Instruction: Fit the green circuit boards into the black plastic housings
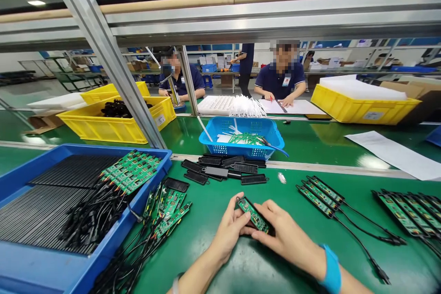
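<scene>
Both left hand (230, 227) and right hand (280, 228) hold a circuit board (253, 215) in its black case (261, 215), likely seating it; even pressing seems needed. Loose cases (254, 179) lie beyond the grip.

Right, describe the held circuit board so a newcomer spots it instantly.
Find the big blue tray, then look right across the green table to the left hand and right hand. Between them is a green circuit board in a black casing. Unlike the other boards, it alone is held.
</scene>
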The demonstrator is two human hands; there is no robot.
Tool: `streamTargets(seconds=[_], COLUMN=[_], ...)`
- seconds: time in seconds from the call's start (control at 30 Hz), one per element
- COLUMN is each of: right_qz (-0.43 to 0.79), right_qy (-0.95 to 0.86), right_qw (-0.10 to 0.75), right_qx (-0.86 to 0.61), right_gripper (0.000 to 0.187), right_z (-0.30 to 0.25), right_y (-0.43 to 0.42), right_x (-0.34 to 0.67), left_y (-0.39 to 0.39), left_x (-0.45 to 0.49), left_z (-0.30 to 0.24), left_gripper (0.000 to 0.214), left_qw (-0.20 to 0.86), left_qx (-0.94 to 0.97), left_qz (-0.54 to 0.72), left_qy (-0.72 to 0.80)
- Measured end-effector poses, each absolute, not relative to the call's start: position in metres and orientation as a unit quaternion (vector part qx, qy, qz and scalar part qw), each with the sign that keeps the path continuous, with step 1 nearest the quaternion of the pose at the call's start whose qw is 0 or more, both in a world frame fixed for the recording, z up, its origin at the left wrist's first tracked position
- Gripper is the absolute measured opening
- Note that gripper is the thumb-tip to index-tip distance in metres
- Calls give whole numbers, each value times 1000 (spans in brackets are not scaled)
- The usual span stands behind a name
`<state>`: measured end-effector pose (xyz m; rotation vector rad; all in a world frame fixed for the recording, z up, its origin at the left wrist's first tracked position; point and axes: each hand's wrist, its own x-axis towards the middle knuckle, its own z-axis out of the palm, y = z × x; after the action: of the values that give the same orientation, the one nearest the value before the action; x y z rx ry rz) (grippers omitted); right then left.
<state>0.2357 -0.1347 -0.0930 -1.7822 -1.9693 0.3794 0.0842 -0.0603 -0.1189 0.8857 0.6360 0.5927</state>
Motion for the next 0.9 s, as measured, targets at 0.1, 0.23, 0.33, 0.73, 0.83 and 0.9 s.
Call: streamTargets(seconds=[0.1,0.23,0.33,0.73,0.83,0.9], right_qz=[71,-75,-146,-87,-31,-1], right_qy=[-705,-651,-618,-731,-760,-767], right_qw=[179,57,-6,170,210,224], right_qx=[-683,-754,-772,-655,-615,-601], right_gripper=[45,41,36,31,30,29], right_z=[-99,-106,-113,-124,-124,-129], right_y=[-153,-168,-179,-157,-152,-150], right_x=[233,276,312,264,241,234], left_y=[-62,-61,-59,-66,-56,-47], left_x=[84,85,86,36,0,-28], left_z=[-129,-141,-141,-72,-60,-57], left_gripper=[79,85,77,25,21,21], left_qw=[806,765,738,195,61,17], left_qx=[437,502,553,935,888,850], left_qz=[269,271,252,22,-2,12], left_qy=[294,298,294,296,455,526])
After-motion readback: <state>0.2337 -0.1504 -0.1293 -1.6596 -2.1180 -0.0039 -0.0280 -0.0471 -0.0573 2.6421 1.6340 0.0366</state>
